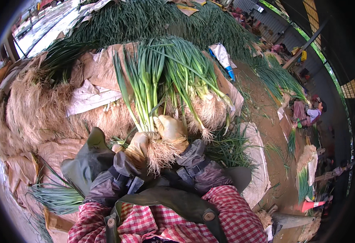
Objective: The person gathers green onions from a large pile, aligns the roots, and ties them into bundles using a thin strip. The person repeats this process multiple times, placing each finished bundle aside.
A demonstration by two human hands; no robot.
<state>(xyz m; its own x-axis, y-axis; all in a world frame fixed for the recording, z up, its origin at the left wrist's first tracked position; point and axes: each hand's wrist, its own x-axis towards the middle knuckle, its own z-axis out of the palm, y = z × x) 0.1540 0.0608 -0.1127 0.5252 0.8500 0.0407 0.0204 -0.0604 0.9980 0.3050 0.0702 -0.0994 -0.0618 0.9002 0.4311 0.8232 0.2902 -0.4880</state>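
A bunch of green onions [147,95] stands upright before me, leaves pointing away and pale roots hanging toward my lap. My left hand [138,149], in a yellowish glove, is closed around its root end from the left. Against the right side of the same bunch, my right hand [172,130] is closed too, its fingers partly hidden. More loose green onions [201,91] lie just beyond my right hand, their bushy roots [209,111] facing me. Dark sleeve covers wrap both forearms.
A long heap of green onions [133,24] fills the far side, with a root-covered stack [36,97] at left. Tan sheets [100,67] lie across it. A blue and white packet [224,58] rests at right. Another person [309,113] sits farther right, near an orange cone [311,205].
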